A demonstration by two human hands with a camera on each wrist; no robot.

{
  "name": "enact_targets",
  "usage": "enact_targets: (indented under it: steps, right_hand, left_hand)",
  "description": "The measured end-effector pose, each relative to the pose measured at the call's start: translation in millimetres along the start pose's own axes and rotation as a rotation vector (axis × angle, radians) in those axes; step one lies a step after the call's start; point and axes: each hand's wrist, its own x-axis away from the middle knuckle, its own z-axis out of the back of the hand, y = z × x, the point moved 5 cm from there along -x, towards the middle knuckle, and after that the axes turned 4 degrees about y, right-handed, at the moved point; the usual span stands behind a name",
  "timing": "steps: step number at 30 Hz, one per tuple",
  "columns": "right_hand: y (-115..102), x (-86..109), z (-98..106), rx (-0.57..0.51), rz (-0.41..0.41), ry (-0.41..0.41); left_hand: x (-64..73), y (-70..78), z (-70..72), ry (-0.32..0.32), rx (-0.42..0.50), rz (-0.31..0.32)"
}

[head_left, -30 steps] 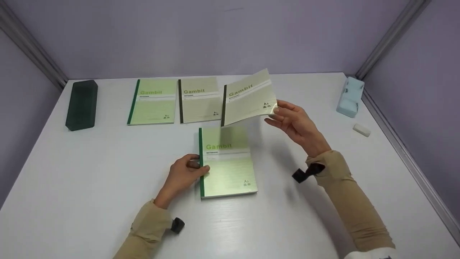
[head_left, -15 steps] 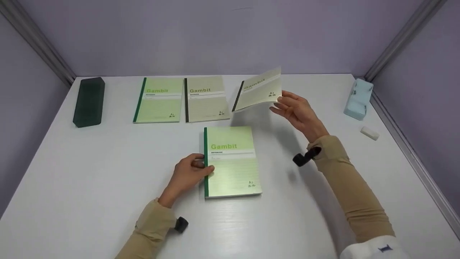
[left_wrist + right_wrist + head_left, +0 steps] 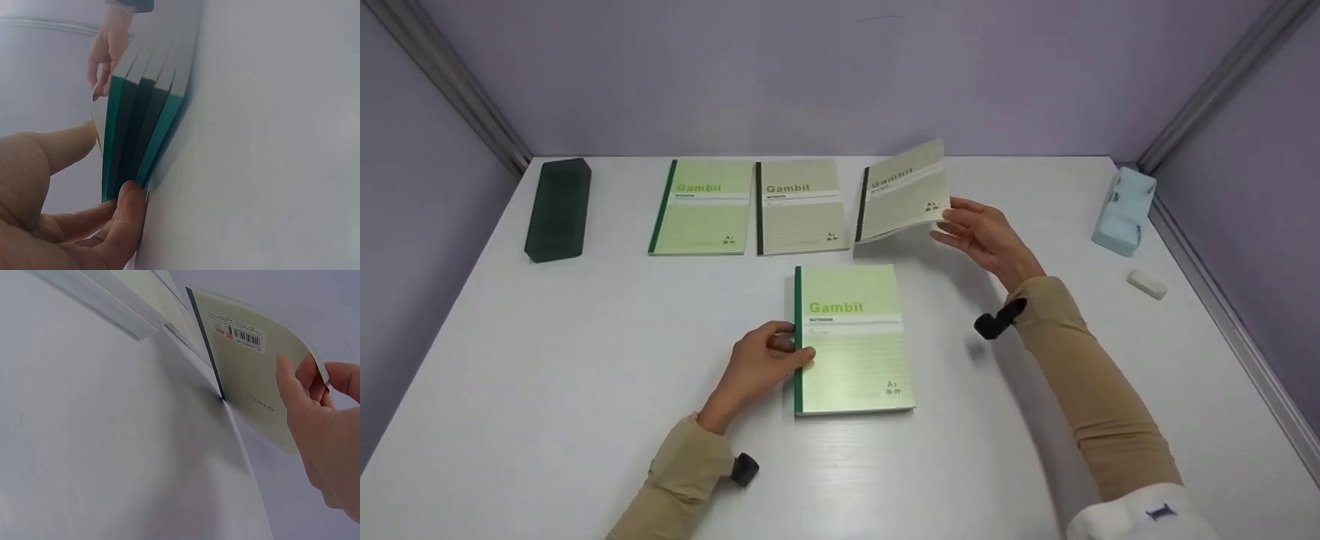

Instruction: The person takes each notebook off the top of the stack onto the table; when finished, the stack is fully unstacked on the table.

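My right hand (image 3: 988, 238) pinches the right edge of a grey notebook (image 3: 906, 191) with a black spine. That notebook is bowed and tilted, its right side raised; in the right wrist view its spine's lower end meets or nearly meets the table, and its barcoded back cover (image 3: 247, 365) faces the camera. My left hand (image 3: 761, 364) grips a stack of notebooks (image 3: 855, 360) at the spine side, thumb on the light-green top cover, fingers against the spines (image 3: 132, 140). Green and dark spines alternate there. A green notebook (image 3: 703, 217) and a grey notebook (image 3: 802, 217) lie flat in the back row.
A dark green box (image 3: 559, 210) stands at the table's back left. On the back right lie a light-blue case (image 3: 1125, 210) and a white eraser (image 3: 1147, 284). A purple wall (image 3: 840, 82) rises behind the table's back edge.
My right hand has carried the grey notebook back and right, away from above the stack to beside the flat grey one, its spine edge lowered. The left hand stays on the stack.
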Motion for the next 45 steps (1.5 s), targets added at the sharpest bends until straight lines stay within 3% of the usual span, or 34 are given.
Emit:
enact_targets:
  steps: [5,13,23,29,36,45]
  right_hand:
    - [3.1,-4.4,11.5,0.068,-0.033,0.093]
    - [8.5,-17.2,28.2,0.434,-0.013,0.250]
    - [13.0,-25.3,26.7,0.627,0.014,0.293]
    - [14.7,-29.8,26.8,0.673,-0.001,0.321]
    - [10.4,-31.6,22.7,0.851,0.049,0.363]
    - [10.1,-32.6,17.9,0.961,0.101,0.408]
  left_hand:
    - [0.6,-1.1,-1.2,-0.010,0.004,-0.009]
    - [1.0,-2.7,-1.8,-0.012,0.006,0.006]
    - [1.0,-3.5,0.5,-0.016,0.022,0.007]
    - [1.4,-3.1,0.2,-0.023,0.020,0.006]
    - [2.8,3.1,1.3,-0.020,0.005,-0.013]
    - [1.7,1.2,2.0,-0.018,-0.012,0.001]
